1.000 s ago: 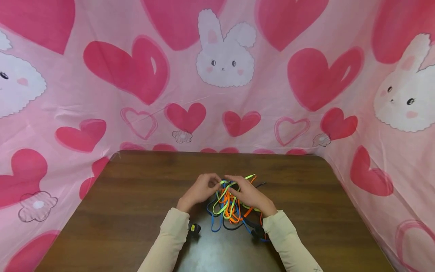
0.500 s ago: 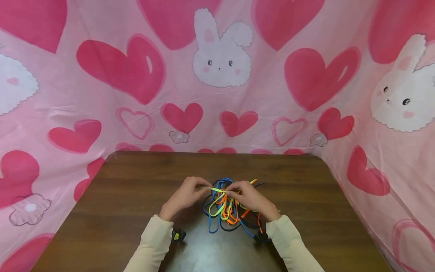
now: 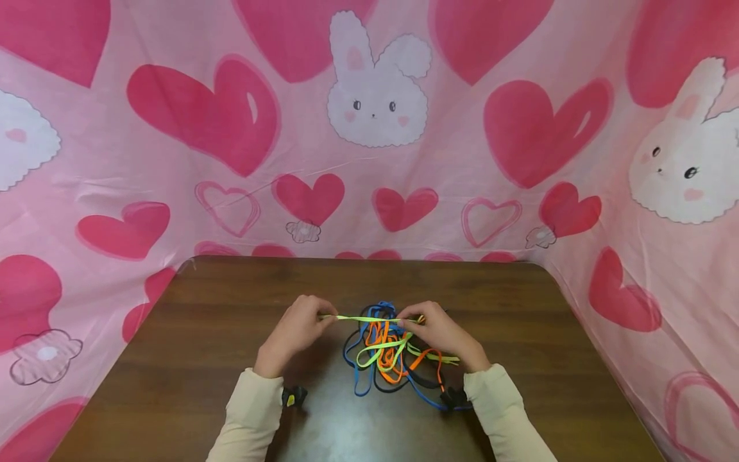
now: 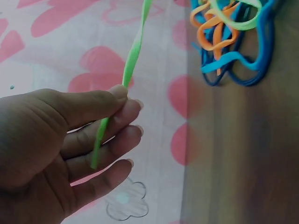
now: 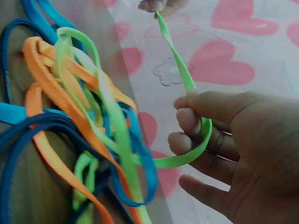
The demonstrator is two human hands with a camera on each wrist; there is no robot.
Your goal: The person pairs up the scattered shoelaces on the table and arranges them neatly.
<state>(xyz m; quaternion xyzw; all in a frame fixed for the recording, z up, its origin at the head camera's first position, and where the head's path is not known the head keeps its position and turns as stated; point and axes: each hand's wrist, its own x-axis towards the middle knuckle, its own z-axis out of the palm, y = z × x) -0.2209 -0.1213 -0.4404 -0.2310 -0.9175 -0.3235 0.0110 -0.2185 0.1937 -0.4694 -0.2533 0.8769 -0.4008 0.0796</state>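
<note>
Green lace (image 3: 366,319): pulled into a straight, slightly twisted line in the air, partly above a heap of laces (image 3: 390,370); more green loops lie on that heap
Left hand (image 3: 297,327): pinching the green lace near its end; the short tail crosses the other fingers
Right hand (image 3: 435,330): pinching the green lace too; from there it curves back toward the heap
Heap: orange lace (image 5: 33,98), blue lace (image 4: 229,58) and dark lace (image 3: 391,389), tangled together
Table (image 3: 202,346): brown, under the heap
Cloth (image 3: 456,167): pink, printed with hearts and rabbits; behind the table and at both sides
</note>
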